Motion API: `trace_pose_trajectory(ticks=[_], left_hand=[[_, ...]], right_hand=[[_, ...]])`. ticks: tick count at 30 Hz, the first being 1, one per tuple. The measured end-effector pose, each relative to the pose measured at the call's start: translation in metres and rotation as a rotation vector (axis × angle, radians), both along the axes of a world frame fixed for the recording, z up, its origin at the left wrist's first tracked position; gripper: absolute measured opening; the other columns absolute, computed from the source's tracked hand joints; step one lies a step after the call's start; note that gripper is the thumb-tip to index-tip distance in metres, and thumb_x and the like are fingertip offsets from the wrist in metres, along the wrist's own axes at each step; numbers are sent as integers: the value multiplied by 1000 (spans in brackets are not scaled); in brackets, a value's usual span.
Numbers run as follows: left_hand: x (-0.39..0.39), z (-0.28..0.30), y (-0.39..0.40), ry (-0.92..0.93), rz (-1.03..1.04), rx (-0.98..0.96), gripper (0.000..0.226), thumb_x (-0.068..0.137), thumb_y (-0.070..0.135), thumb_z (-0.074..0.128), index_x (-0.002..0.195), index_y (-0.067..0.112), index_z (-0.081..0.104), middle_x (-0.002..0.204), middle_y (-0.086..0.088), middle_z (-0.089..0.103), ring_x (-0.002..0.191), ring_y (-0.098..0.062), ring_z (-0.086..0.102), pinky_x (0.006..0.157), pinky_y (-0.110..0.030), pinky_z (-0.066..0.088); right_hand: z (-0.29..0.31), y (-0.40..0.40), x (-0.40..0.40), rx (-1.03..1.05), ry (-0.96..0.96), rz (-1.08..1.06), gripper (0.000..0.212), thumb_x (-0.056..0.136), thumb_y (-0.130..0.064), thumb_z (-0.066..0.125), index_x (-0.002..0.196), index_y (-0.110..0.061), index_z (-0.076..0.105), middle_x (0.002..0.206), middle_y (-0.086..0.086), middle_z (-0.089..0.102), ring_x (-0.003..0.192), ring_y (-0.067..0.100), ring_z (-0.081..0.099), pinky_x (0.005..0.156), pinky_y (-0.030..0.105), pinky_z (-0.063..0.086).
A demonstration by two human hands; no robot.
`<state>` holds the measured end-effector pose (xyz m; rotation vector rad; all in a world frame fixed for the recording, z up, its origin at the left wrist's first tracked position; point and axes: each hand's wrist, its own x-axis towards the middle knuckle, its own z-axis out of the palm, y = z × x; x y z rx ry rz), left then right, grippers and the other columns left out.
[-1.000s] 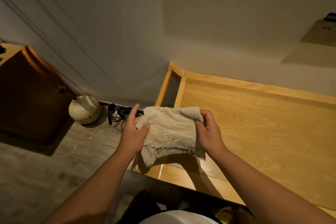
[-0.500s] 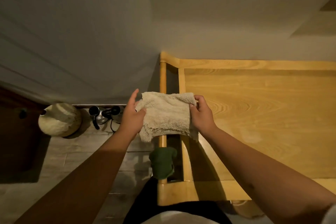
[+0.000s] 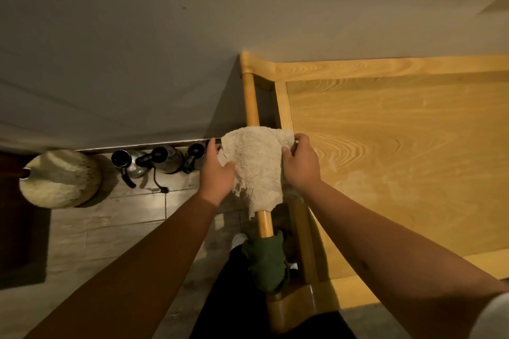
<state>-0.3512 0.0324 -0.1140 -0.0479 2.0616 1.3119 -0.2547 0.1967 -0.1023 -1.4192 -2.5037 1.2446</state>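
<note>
A beige terry towel [image 3: 256, 162] hangs draped over the round wooden rail [image 3: 251, 102] on the left side of a light wooden table [image 3: 399, 162]. My left hand [image 3: 217, 170] holds the towel's left edge, thumb on the cloth. My right hand [image 3: 301, 164] grips its right edge, fingers curled into the fabric. A dark green cloth [image 3: 265, 264] hangs on the same rail, nearer to me.
On the tiled floor to the left stand a round pale pot [image 3: 60, 177] and three dark-capped bottles [image 3: 162, 159] along the wall base. A dark wooden cabinet [image 3: 16, 217] is at the far left. A grey wall rises behind.
The view has tilted down and closer. The towel, held above the table edge a second ago, has come down and now lies draped over the side rail.
</note>
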Motion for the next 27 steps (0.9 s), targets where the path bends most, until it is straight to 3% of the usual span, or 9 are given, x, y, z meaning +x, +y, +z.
trace_pose_trajectory(ticks=[2,6,9,13,15,19,22,24,27], left_hand=[[6,5,-2,61,-4,-80,73,98,16,58,159,27,20,163,-5,27,147,-24,31,114,-36,31],[35,17,-11,130,-132,70,61,100,30,54,155,37,29,164,11,22,148,-12,25,117,-33,28],[53,19,-10,49,-240,199,58,103,34,46,156,41,23,164,16,19,147,-1,19,107,-14,24],[57,11,-7,-197,-273,336,66,105,17,38,158,40,7,161,17,19,142,6,19,94,2,29],[55,7,-6,-219,-317,323,77,100,12,41,158,41,0,161,13,21,143,0,23,95,-3,33],[49,6,-3,-173,-462,187,96,94,11,52,155,43,-14,166,3,19,146,-12,25,113,-29,32],[46,5,-1,-99,-559,64,96,94,16,55,157,34,-15,169,-5,6,153,-24,9,123,-42,18],[45,11,0,60,-664,-185,97,92,29,56,157,33,-16,169,-7,-8,154,-29,-11,124,-51,-1],[49,28,-3,276,-625,-327,98,88,42,54,155,39,-18,167,-3,-22,149,-24,-29,118,-51,-15]], right_hand=[[6,-10,2,66,12,-51,49,96,-30,55,140,-12,41,133,8,50,124,25,44,104,38,37],[22,-40,11,41,123,68,55,95,-43,48,144,-19,40,145,4,39,135,21,27,107,31,22],[21,-58,5,-144,109,161,60,101,-42,42,154,-19,25,160,4,25,147,20,19,119,40,17],[18,-66,-15,-477,219,5,69,100,-43,46,157,-23,13,160,1,28,145,18,29,119,46,25],[16,-64,-19,-506,221,1,74,98,-38,52,157,-27,9,157,-1,32,138,13,35,114,36,33],[15,-57,-22,-508,254,78,64,97,-19,56,150,-27,20,138,-2,47,125,11,48,95,19,41],[21,-50,-20,-536,244,147,61,98,-19,56,149,-24,24,139,1,47,129,17,46,104,29,43],[29,-48,-14,-460,219,192,70,97,-27,58,154,-21,17,154,7,33,142,22,32,117,42,30],[44,-42,8,-313,169,210,87,95,-41,57,157,-21,0,166,1,2,151,17,2,122,41,10]])
